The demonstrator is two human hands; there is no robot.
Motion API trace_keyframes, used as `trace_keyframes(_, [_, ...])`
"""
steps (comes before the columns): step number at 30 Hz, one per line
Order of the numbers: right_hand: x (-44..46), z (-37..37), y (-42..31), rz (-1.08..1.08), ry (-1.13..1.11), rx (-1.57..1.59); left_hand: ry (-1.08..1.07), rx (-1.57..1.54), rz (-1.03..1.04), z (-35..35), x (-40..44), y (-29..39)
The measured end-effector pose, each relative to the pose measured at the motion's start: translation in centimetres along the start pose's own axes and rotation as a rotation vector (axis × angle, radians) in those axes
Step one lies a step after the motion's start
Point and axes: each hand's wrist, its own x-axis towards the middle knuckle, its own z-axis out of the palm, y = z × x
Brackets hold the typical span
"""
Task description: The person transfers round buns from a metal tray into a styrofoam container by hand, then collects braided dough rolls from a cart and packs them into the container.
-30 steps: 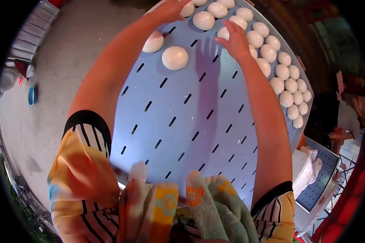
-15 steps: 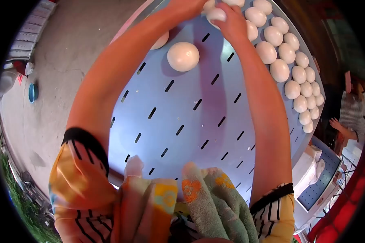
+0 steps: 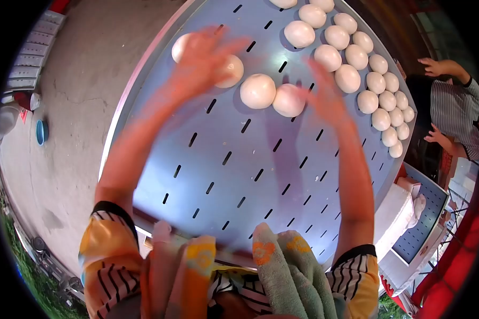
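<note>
Several smooth, cream-white, rounded balls lie on a blue slotted tabletop point(image 3: 226, 175); their exact kind is unclear. My left hand point(image 3: 202, 61), blurred, is open with fingers spread above the table. It partly covers one ball point(image 3: 230, 72) on its right, and another ball point(image 3: 179, 48) shows past its left side. In the middle, a large ball point(image 3: 258, 91) rests against a second ball point(image 3: 289, 101). Beside that second ball is my right hand point(image 3: 327, 98), its blurred fingers apart; whether its thumb touches the ball cannot be told.
More white balls point(image 3: 347, 78) form a cluster along the table's right edge. A person in a striped top point(image 3: 455, 111) stands beyond it. Lower right is another slotted blue surface point(image 3: 420, 228). Towels point(image 3: 287, 266) hang at my chest; a blue basin point(image 3: 41, 132) sits on the floor, left.
Both hands have come back from the far edge toward me and moved apart. More balls now lie in the middle. The view has shifted, and more of the other person shows.
</note>
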Motion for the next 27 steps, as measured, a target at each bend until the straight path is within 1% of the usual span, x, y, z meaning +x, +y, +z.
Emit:
trace_keyframes(1, [2.6,-1.1,1.5,-0.073,0.093,-0.038,0.026,0.023,-0.039,-0.5,0.2,-2.8])
trace_keyframes(3, [8.3,-1.3,2.9,-0.156,0.151,-0.338,-0.18,-0.049,-0.114,-0.2,0.5,-6.5])
trace_keyframes(4, [12.5,-0.7,6.2,-0.106,-0.061,-0.354,-0.276,-0.077,-0.16,0.0,0.7,-7.6])
trace_keyframes(5, [13.9,0.1,7.1,-0.073,-0.128,-0.396,-0.342,-0.096,-0.16,0.2,1.1,-8.1])
trace_keyframes(6, [15.0,0.6,6.6,-0.043,-0.196,-0.439,-0.414,-0.116,-0.162,0.5,1.4,-8.3])
trace_keyframes(7, [14.8,1.8,6.2,-0.024,-0.117,-0.51,-0.488,-0.138,-0.161,0.6,1.4,-8.4])
trace_keyframes(8, [14.2,2.4,6.0,0.002,-0.034,-0.582,-0.46,-0.098,-0.141,0.7,1.3,-8.5])
trace_keyframes(10, [10.4,0.5,4.8,-0.09,0.029,-0.492,-0.404,-0.034,-0.085,1.1,1.1,-8.0])
trace_keyframes(12, [3.7,-1.9,3.5,-0.048,0.076,-0.507,-0.369,-0.145,-0.059,1.1,0.9,-7.1])
trace_keyframes(14, [-2.7,-2.8,2.8,0.107,-0.196,-0.437,-0.38,-0.216,-0.028,0.6,0.3,-6.1])
trace_keyframes(16, [-6.2,-0.9,1.7,0.173,-0.207,-0.276,-0.423,-0.239,0.043,-0.2,0.8,-5.2])
trace_keyframes(17, [-6.8,0.0,1.3,0.201,-0.207,-0.198,-0.424,-0.21,0.039,-0.3,0.8,-4.7])
trace_keyframes(20, [-5.8,2.2,1.5,-0.002,0.081,-0.277,-0.436,-0.09,0.032,-0.5,0.2,-3.5])
trace_keyframes(23, [-3.9,3.6,0.7,-0.164,0.095,-0.399,-0.397,0.041,0.02,0.8,0.4,-2.0])
trace_keyframes(25, [-3.9,4.2,1.4,-0.103,0.019,-0.453,-0.41,0.056,0.017,1.8,0.5,-1.7])
trace_keyframes(26, [-4.1,4.6,1.7,-0.07,-0.018,-0.479,-0.35,0.039,0.042,2.3,0.1,-1.9])
trace_keyframes(27, [-4.4,5.0,1.7,-0.088,0.023,-0.464,-0.289,0.023,0.067,2.5,-0.3,-2.2])
